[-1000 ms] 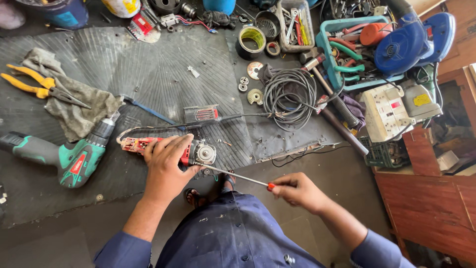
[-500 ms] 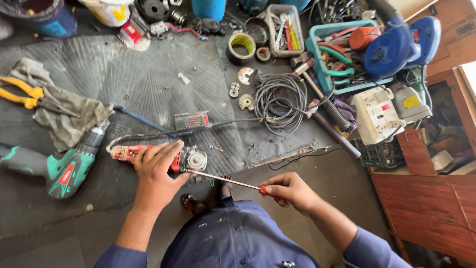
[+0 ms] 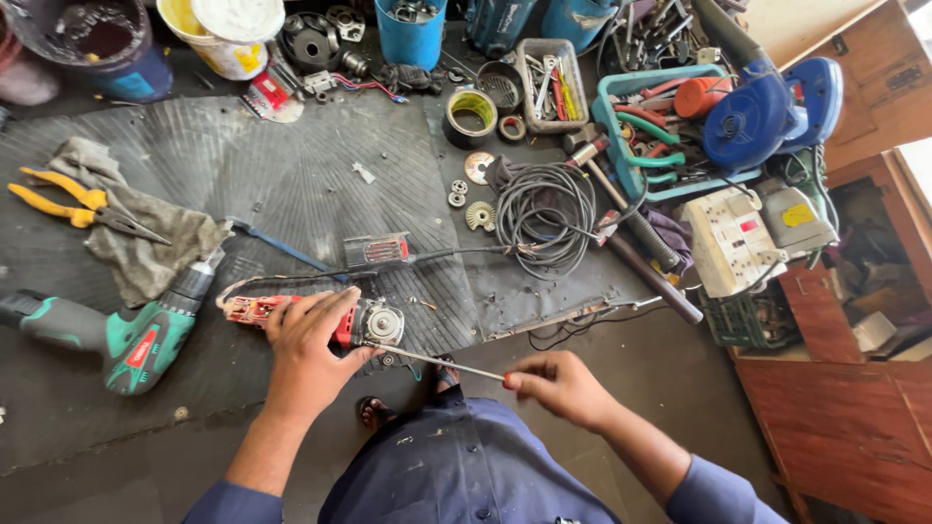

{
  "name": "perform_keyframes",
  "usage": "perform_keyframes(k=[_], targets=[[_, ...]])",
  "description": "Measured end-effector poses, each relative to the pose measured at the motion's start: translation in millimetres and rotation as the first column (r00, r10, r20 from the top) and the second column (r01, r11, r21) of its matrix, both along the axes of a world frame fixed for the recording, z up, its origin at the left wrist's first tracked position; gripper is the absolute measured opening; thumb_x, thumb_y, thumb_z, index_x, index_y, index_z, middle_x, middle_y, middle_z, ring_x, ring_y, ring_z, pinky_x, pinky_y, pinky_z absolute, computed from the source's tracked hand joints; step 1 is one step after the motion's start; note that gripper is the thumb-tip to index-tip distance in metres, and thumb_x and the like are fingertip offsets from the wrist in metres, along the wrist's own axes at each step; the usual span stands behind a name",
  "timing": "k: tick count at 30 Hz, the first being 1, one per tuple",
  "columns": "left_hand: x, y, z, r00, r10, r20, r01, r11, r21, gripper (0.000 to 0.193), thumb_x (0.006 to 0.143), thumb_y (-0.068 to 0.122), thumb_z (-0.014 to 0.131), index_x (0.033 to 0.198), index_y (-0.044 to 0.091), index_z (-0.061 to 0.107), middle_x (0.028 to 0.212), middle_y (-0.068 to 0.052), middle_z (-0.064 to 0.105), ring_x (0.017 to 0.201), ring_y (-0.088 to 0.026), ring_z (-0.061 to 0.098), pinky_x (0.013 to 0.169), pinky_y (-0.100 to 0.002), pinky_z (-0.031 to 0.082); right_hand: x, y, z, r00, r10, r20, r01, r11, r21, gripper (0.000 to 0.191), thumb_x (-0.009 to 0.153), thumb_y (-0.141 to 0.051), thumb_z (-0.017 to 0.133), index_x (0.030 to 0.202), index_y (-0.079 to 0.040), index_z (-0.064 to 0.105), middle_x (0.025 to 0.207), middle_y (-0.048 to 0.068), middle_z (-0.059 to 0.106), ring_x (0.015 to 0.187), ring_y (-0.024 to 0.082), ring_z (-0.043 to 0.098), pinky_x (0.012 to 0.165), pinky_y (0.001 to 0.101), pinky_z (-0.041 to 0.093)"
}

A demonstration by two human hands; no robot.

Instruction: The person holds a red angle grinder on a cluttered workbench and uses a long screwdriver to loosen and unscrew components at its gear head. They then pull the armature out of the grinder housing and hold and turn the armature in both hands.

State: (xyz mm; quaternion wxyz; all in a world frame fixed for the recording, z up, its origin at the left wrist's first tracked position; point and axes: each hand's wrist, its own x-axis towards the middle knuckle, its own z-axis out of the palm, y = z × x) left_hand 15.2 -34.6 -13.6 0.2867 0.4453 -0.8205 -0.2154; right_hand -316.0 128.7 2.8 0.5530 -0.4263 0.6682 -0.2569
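A red angle grinder (image 3: 254, 311) lies on the dark rubber mat (image 3: 291, 175), its grey metal gear head (image 3: 382, 323) pointing right. My left hand (image 3: 311, 342) grips the grinder's body just behind the head. My right hand (image 3: 558, 386) holds the red handle of a long screwdriver (image 3: 437, 362). The thin shaft runs left, and its tip meets the underside of the gear head. A detached red housing piece (image 3: 377, 250) with a black cable lies just above the grinder.
A green cordless drill (image 3: 136, 340) lies left, yellow pliers (image 3: 68, 202) on a grey rag behind it. A coiled black cable (image 3: 544, 209), loose gears and a hammer (image 3: 621, 209) lie right. Tool trays, a blue blower (image 3: 767, 112), a power strip (image 3: 730, 241) and buckets crowd the back.
The view has shifted slightly. Both hands keep their hold, and the screwdriver tip stays at the grinder's gear head.
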Motion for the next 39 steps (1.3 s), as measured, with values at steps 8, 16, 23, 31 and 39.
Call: perform_keyframes(k=[8,16,23,31,39], targets=[[0.3,0.3,1.3,1.000,-0.005,0.002,0.005,1.000,0.011,0.080,0.060,0.035,0.091,0.131,0.012,0.064,0.127,-0.002,0.069,0.126,-0.023,0.055,0.115,-0.053,0.024,10.2,10.2,-3.0,0.545,-0.048,-0.837,-0.672,0.572,-0.471,0.036,0.089,-0.029,0.077,0.111,-0.001,0.075,0.073,0.003,0.064,0.064,0.014,0.060,0.054,0.0338,0.048],[0.2,0.2,1.0,1.000,-0.008,0.000,0.008,1.000,0.009,0.078,0.061,0.032,0.091,0.132,0.012,0.064,0.127,-0.002,0.070,0.125,-0.022,0.056,0.116,-0.053,0.024,-8.5,-12.4,0.0,0.974,-0.010,0.226,-0.054,0.960,0.275,0.028,0.092,-0.021,0.081,0.108,0.002,0.081,0.072,0.008,0.058,0.056,0.015,0.047,0.052,0.0323,0.037],[2.6,0.4,2.1,1.000,-0.003,-0.014,0.003,1.000,0.019,0.080,0.060,0.036,0.092,0.132,0.013,0.064,0.126,-0.002,0.069,0.126,-0.022,0.055,0.115,-0.053,0.023,18.5,-5.1,24.6,0.585,0.005,-0.811,-0.677,0.552,-0.486,0.032,0.081,-0.014,0.079,0.111,-0.005,0.071,0.095,0.004,0.066,0.079,0.022,0.068,0.067,0.0372,0.056],[-7.8,15.8,26.9,0.976,-0.216,0.038,0.220,0.960,-0.172,0.072,0.069,0.041,0.082,0.135,0.020,0.064,0.150,-0.014,0.049,0.137,-0.035,0.044,0.111,-0.066,0.022,25.6,-4.5,47.1,0.884,-0.032,-0.467,-0.208,0.868,-0.452,0.034,0.078,-0.018,0.081,0.109,-0.008,0.072,0.106,0.009,0.065,0.074,0.019,0.070,0.062,0.0310,0.056],[-59.7,0.5,-12.1,0.891,-0.409,0.196,0.453,0.822,-0.344,0.021,0.068,0.045,0.075,0.084,0.031,0.073,0.123,0.004,0.070,0.117,-0.018,0.055,0.105,-0.061,0.037,11.9,15.6,11.3,0.918,-0.397,-0.011,0.368,0.860,-0.354,0.025,0.090,-0.015,0.075,0.111,-0.001,0.071,0.106,0.007,0.067,0.077,0.010,0.064,0.066,0.0260,0.055]])
